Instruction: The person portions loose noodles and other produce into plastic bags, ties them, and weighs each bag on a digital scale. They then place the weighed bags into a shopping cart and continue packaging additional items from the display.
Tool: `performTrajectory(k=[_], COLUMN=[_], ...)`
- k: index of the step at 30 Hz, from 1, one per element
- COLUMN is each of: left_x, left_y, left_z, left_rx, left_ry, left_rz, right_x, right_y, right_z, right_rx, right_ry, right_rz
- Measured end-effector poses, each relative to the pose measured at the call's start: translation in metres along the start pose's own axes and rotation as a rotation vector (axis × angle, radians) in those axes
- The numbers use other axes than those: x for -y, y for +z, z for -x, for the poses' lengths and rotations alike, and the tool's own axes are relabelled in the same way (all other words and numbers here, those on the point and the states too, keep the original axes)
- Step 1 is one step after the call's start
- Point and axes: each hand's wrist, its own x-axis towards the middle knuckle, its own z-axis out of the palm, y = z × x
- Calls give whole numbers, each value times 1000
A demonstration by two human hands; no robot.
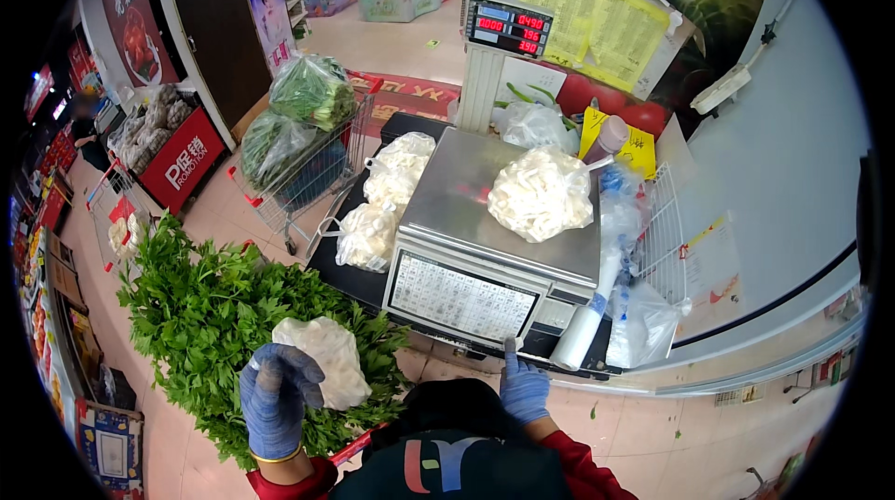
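My left hand (276,388), in a blue knit glove, curls its fingers at the edge of a plastic bag of pale food pieces (328,360). That bag is over a large heap of leafy celery (210,318). My right hand (524,385), also gloved, extends its index finger to the lower front edge of the weighing scale (465,297), below the key panel; it holds nothing visible. On the scale's metal plate (447,185) rests a knotted clear bag of white pieces (542,196). Similar bags (367,238) stand left of the scale. The raised display (509,26) shows red digits.
A plastic bag roll (591,318) and a white wire rack (661,241) stand right of the scale. Behind it are a bottle (608,136) and more bags. A shopping cart (308,171) with bagged greens (311,91) stands at the left. Another person (87,133) is far left.
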Motion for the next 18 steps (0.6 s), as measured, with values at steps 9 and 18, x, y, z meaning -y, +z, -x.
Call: performTrajectory(k=[9,18], left_x=[-3,-8], left_y=[10,15], left_z=[-5,1], left_rx=[62,39], left_ry=[-57,-126], left_rz=[-18,-42], right_x=[-40,-54], right_y=[9,-3], right_z=[-34,-79], right_rx=[-332,-113], right_ry=[625,930], right_rz=[-1562,-2225])
